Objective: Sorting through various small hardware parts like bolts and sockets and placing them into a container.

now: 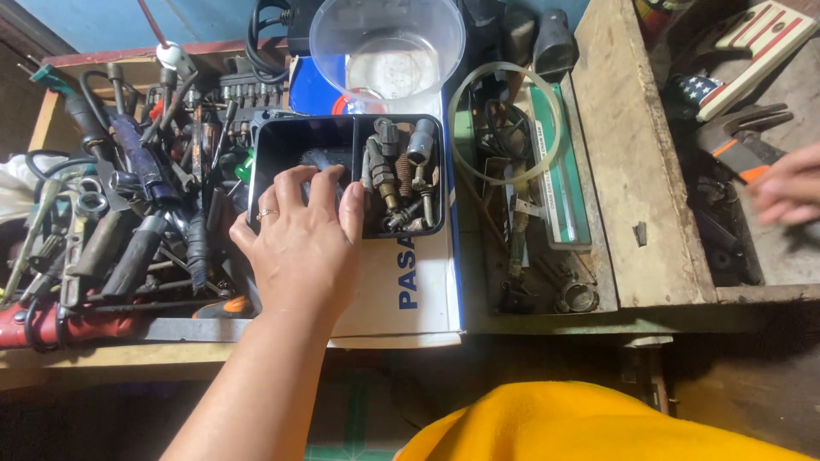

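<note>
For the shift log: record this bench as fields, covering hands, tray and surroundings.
left hand: rests on the near rim of the black tray, fingers curled into its left compartment
right hand: blurred at the right edge, beside orange-handled pliers
right compartment: metal fittings
behind tray: clear plastic bowl
left of tray: heap of tools

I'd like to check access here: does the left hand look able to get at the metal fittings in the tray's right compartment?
Probably yes. The left hand rests on the black tray at the divider, its fingers beside the metal fittings, which lie uncovered in the open-topped compartment.
</note>
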